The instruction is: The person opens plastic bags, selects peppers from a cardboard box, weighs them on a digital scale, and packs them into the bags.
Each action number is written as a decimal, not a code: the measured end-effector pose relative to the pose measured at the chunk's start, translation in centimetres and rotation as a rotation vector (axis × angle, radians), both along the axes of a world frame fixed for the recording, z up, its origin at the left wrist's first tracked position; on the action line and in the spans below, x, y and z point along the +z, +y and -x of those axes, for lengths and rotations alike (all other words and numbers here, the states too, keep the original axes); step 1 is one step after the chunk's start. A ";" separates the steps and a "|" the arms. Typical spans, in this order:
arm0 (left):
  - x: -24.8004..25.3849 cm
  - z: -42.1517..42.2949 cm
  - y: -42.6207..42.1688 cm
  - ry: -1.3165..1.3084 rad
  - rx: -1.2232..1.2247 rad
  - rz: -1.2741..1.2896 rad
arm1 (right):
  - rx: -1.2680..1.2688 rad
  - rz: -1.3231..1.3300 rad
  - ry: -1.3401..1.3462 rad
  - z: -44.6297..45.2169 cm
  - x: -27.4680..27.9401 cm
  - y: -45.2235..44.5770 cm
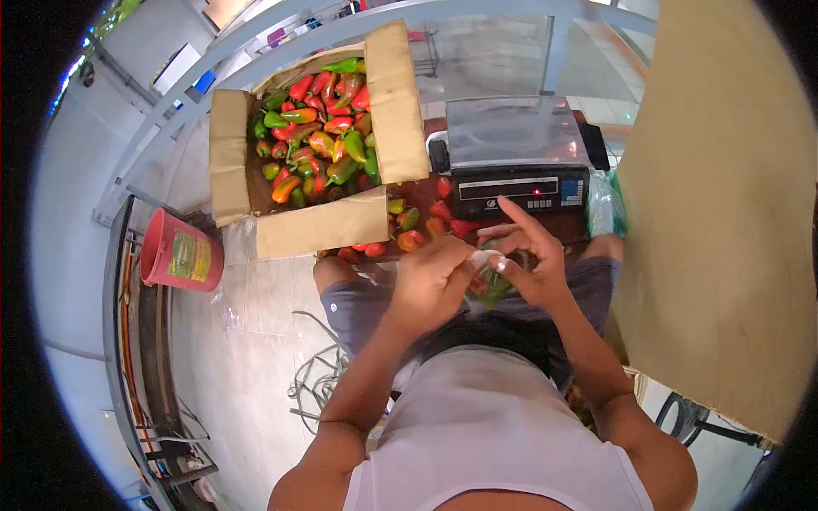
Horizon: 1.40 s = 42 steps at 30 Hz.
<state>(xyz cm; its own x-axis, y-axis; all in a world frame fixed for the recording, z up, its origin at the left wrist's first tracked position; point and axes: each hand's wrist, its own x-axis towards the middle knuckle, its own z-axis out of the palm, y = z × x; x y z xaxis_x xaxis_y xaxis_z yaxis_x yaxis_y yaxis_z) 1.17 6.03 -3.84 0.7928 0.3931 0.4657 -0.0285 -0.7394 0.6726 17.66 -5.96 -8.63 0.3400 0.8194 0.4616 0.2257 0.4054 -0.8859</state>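
Both my hands meet above my lap, at the neck of a clear plastic bag (492, 292) with green and reddish peppers inside. My left hand (433, 277) is closed, its fingers pinching the bag's gathered top. My right hand (535, 262) pinches the same top from the other side, with one finger stretched up. Just beyond my hands, loose red and orange peppers (409, 240) lie on a dark red surface. A digital scale (518, 189) with a flat tray stands past my right hand.
An open cardboard box (322, 234) full of red, green and orange peppers is at the upper left. A red bucket (189, 255) and tangled straps (317, 383) are on the left. Tall cardboard (724, 213) rises at the right, beside a plastic bag roll (607, 204).
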 end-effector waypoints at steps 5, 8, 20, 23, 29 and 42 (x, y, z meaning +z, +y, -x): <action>-3.2 -0.3 1.9 0.108 -0.170 1.339 | -0.362 -0.114 -0.450 0.6 0.2 0.5; -5.2 -1.9 0.4 -0.123 -0.077 0.916 | -0.414 0.130 -0.222 1.0 -3.2 0.7; -6.1 -4.5 -2.7 -0.109 0.137 -0.110 | -0.232 0.186 1.252 4.0 -5.6 1.0; -7.0 -5.1 -2.6 -0.084 0.115 -0.122 | -0.262 0.207 1.173 3.9 -5.8 0.5; -8.6 -5.3 -1.4 0.031 -0.100 0.311 | 0.057 0.489 0.973 -0.5 -6.0 -3.3; -9.6 -3.4 -3.1 -0.024 -0.144 0.477 | -0.220 0.397 0.368 1.0 -4.1 -4.1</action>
